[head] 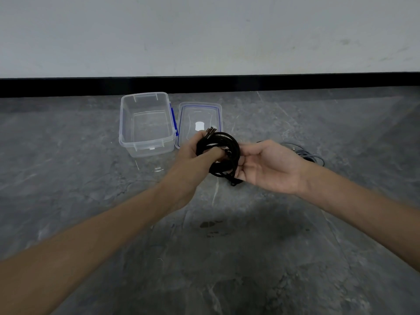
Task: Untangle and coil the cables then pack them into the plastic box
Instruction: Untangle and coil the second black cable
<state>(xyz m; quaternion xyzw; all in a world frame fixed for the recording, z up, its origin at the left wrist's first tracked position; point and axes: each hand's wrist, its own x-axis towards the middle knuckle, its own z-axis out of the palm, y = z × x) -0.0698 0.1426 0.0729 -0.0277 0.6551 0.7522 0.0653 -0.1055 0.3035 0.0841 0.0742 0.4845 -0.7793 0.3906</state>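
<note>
Clear plastic box sits lid-off on the floor, eleven o'clock from the hands, the floor showing through its base. Its blue-sealed lid lies just beside it at three o'clock. Left hand grips the coiled black cable above the floor. Right hand is spread open, fingertips lost behind the coil, contact hard to call. Grey cable lies at three o'clock, partly hidden by that hand.

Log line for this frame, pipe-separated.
left hand: grips coiled black cable | right hand: touches coil | plastic box: uncovered, empty | lid: beside box | grey cable: on floor
</note>
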